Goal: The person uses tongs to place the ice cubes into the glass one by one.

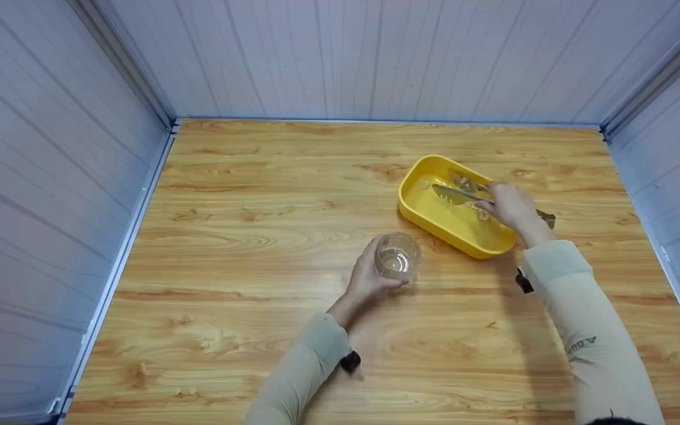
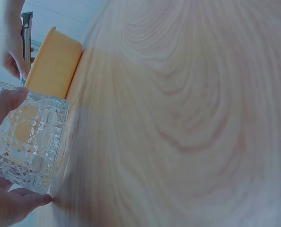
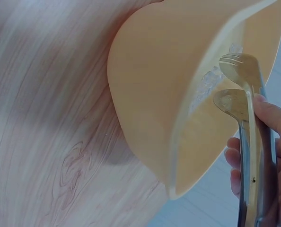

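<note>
My left hand (image 1: 367,276) grips a clear patterned drinking glass (image 1: 398,257) by its side, thumb and fingers around it. In the left wrist view the cut pattern of the glass (image 2: 39,137) shows, and its base is at or near the tabletop. My right hand (image 1: 512,206) holds metal serving tongs (image 3: 259,156), whose tips reach into a yellow tub (image 1: 443,235) and stand apart. Clear ice-like pieces (image 1: 483,215) lie in the tub. One clear piece (image 1: 466,184) is close to the tongs' tips; I cannot tell whether they touch it.
The wood-patterned tabletop (image 1: 228,265) is bordered by pale panels, with a back wall (image 1: 346,59), a left wall (image 1: 39,206) and a right wall (image 1: 670,153). The tub stands right of and behind the glass. A dark wrist device (image 1: 350,361) sits under the left cuff.
</note>
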A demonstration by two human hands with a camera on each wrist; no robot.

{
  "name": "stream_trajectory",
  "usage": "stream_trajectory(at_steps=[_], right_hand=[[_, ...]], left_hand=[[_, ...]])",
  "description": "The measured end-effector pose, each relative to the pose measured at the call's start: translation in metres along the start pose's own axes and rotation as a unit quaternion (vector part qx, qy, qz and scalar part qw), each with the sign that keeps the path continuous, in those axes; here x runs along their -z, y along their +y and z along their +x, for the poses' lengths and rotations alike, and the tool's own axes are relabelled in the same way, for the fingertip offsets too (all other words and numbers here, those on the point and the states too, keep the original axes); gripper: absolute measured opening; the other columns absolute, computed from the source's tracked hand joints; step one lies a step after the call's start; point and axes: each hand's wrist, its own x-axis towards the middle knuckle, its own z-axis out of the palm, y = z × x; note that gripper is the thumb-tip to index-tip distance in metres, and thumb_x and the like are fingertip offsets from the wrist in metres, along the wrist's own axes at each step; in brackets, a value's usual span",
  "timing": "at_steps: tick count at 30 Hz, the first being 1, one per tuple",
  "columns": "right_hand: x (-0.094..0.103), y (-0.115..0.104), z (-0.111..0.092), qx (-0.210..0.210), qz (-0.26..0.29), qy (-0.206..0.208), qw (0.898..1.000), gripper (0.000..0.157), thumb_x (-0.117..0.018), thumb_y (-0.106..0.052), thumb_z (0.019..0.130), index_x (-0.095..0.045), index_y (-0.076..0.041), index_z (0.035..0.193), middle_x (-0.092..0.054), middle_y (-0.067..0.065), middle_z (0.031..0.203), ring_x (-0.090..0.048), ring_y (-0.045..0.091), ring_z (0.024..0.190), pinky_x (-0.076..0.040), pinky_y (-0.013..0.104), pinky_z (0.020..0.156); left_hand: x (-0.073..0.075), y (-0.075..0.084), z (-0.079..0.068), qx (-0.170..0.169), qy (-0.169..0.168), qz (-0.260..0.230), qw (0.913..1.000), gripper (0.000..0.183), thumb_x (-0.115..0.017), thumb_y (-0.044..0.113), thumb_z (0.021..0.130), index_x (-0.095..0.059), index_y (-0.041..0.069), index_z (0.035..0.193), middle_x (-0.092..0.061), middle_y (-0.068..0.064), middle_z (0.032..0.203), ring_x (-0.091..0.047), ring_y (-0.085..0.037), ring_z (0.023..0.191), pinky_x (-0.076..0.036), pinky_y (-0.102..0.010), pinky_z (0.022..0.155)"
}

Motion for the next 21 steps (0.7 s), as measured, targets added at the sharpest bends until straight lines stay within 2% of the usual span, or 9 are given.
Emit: stream_trajectory(at_steps=[6, 21], right_hand=[[0.0002, 0.0003, 0.0015, 0.005, 0.000, -0.005, 1.000, 0.041, -0.057, -0.027, 0.086, -0.052, 0.008, 0.105, -0.054, 0.018, 0.075, -0.050, 0.027, 0.060, -0.041, 0.040, 0.050], [-0.0016, -0.0007, 0.0005, 0.002, 0.000, -0.028, 1.000, 0.037, -0.056, -0.029, 0.086, -0.053, 0.007, 0.096, -0.053, 0.016, 0.073, -0.048, 0.026, 0.060, -0.038, 0.038, 0.048]], left_hand=[[-0.0009, 0.0004, -0.0004, 0.000, -0.003, 0.017, 0.9998, 0.095, -0.083, 0.014, 0.051, -0.035, 0.003, 0.131, -0.047, -0.009, 0.126, -0.042, -0.021, 0.116, -0.031, -0.032, 0.099], [-0.0011, 0.0008, -0.0017, 0.008, -0.002, 0.007, 0.9999, 0.095, -0.083, 0.013, 0.051, -0.035, 0.003, 0.131, -0.046, -0.009, 0.128, -0.041, -0.021, 0.117, -0.031, -0.032, 0.100]])
